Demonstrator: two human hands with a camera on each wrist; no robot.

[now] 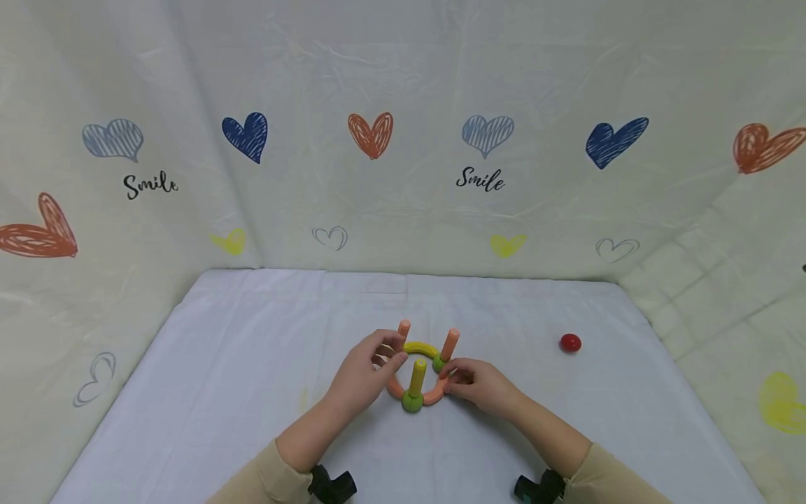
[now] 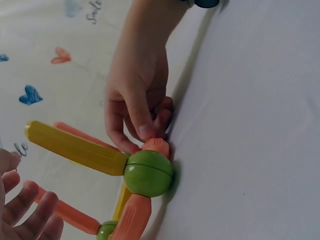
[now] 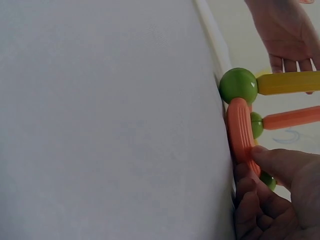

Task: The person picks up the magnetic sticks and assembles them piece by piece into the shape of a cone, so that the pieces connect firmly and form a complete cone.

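On the white cloth stands a toy ring of curved sticks joined by green balls (image 1: 412,402). A yellow curved stick (image 1: 420,348) forms its far side. A yellow rod (image 1: 418,376) rises at the front, an orange rod (image 1: 450,345) at the right, and another orange rod (image 1: 404,327) at the back left. With thumb and fingers my right hand (image 1: 483,385) pinches the orange curved stick (image 3: 240,130) at the ring's right side. My left hand (image 1: 364,371) hovers by the back-left rod, its fingers (image 2: 31,200) loosely spread; the left wrist view shows no grip.
A red ball (image 1: 570,343) lies to the right on the table cloth (image 1: 264,350), apart from the ring. Behind the table hangs a pale curtain (image 1: 415,77) printed with hearts, which also runs along both sides.
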